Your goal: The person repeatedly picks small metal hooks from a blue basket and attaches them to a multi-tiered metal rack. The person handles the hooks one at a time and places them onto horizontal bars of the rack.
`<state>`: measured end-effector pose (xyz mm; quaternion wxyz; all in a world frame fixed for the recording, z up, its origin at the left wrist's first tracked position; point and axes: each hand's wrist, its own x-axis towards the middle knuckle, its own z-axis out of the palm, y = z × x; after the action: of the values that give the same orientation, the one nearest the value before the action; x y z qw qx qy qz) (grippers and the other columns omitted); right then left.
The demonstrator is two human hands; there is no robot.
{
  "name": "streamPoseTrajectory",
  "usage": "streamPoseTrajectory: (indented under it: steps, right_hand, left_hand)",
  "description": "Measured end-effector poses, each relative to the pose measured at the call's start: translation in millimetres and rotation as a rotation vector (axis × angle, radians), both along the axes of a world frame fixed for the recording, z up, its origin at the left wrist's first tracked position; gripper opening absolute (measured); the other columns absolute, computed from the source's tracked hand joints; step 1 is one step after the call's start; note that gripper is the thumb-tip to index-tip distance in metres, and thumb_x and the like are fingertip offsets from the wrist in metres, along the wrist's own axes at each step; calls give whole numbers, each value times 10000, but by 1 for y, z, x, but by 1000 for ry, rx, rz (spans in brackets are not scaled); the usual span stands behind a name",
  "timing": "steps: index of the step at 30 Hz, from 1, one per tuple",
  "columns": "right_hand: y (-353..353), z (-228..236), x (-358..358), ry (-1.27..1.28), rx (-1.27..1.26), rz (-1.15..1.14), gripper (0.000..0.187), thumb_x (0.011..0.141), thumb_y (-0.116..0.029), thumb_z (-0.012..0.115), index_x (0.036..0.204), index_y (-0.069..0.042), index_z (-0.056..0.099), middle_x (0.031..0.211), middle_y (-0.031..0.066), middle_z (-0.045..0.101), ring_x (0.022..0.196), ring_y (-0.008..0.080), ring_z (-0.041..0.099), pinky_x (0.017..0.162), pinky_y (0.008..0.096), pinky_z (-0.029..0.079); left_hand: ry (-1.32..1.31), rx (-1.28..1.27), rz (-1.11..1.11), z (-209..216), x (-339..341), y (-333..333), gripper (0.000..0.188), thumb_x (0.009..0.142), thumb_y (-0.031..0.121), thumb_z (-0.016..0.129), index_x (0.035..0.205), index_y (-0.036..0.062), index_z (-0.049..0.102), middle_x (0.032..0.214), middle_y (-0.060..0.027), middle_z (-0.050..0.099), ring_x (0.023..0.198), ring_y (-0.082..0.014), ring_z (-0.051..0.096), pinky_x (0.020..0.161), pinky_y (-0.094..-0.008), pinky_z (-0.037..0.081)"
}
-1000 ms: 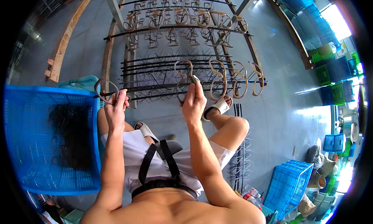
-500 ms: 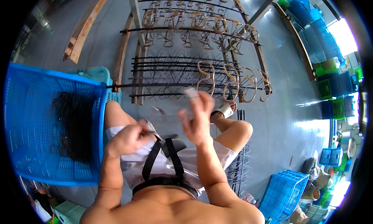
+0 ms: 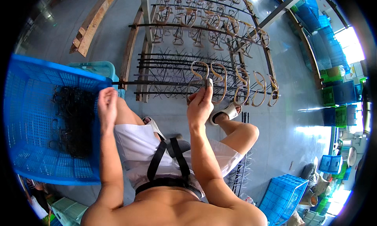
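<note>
I'm looking right round from twelve o'clock and making out no readable lettering, numbers or signs.

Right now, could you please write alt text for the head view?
A person's right hand pinches an S-shaped loop at a black rod, where similar loops hang; the left hand is near a blue plastic basket of dark, tangled pieces. Beyond the rod, more loops hang in rows.

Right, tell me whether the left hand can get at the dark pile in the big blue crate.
Probably yes: the left hand is right beside the big blue crate, whose open top leaves the dark pile exposed; only the near side wall seems in between, to be reached over.
</note>
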<state>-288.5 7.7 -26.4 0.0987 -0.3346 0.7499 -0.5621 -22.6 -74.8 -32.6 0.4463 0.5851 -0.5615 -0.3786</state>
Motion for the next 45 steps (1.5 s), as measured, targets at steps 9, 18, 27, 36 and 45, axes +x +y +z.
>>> streamPoseTrajectory:
  steps: [9, 18, 27, 36, 45]
  right_hand:
    - [-9, -13, -2, -396, -120, 152, 304, 972, -179, 417, 1245, -53, 463, 551, -11, 500, 434, 47, 440, 386, 219, 352]
    - [-17, 7, 12, -471, -174, 91, 188, 981, -187, 395, 963, -33, 501, 522, -12, 432, 386, 51, 377, 338, 192, 314]
    - [-17, -2, 22, -350, -201, -150, 179, 976, -199, 406, 989, -39, 487, 537, -4, 451, 390, 59, 396, 340, 206, 333]
    - [-21, 1, 20, -549, -361, -64, 206, 984, -218, 374, 889, -57, 460, 512, 0, 419, 357, 81, 354, 325, 216, 317]
    - [-18, 12, 13, -636, -314, 10, 225, 973, -210, 418, 1059, -37, 534, 505, -17, 431, 383, 54, 380, 339, 202, 313]
  left_hand:
    - [-988, 593, 424, -140, 241, -36, 483, 808, 379, 583, 1161, 53, 533, 1176, -183, 546, 1128, -371, 483, 957, -463, 374]
    - [-883, 715, 356, -229, 288, -24, 669, 802, 458, 545, 1308, 47, 395, 1284, -255, 430, 1205, -413, 385, 1001, -477, 324]
    - [-845, 642, 164, -241, 278, -25, 544, 834, 359, 549, 1197, -39, 467, 1170, -274, 518, 1094, -423, 495, 916, -463, 419]
    - [-1081, 388, -11, -291, 315, -15, 435, 866, 363, 463, 883, -40, 624, 901, -280, 618, 859, -459, 590, 761, -515, 469]
    - [-926, 612, 220, -222, 255, -13, 578, 830, 483, 458, 1058, -32, 592, 1079, -291, 566, 1060, -428, 522, 891, -485, 411]
